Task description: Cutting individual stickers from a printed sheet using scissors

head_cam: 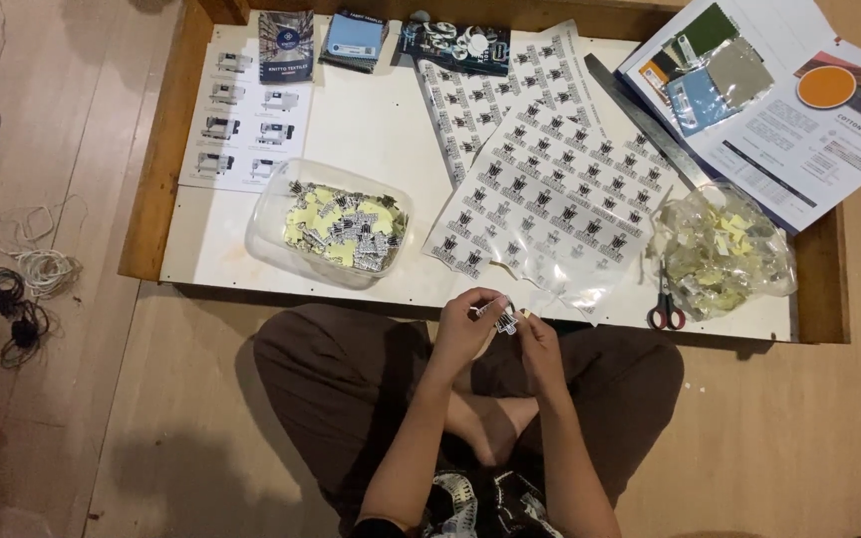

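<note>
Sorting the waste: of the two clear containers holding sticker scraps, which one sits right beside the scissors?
The crumpled clear plastic bag at the right, touching the red-handled scissors; the rigid clear tub sits left.

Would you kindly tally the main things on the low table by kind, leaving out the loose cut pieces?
Sticker sheets: 2
Clear tub of cut stickers: 1
Clear bag of scraps: 1
Scissors: 1
Metal ruler: 1
Total: 6
Both hands, left and right, hold one small sticker.
</note>
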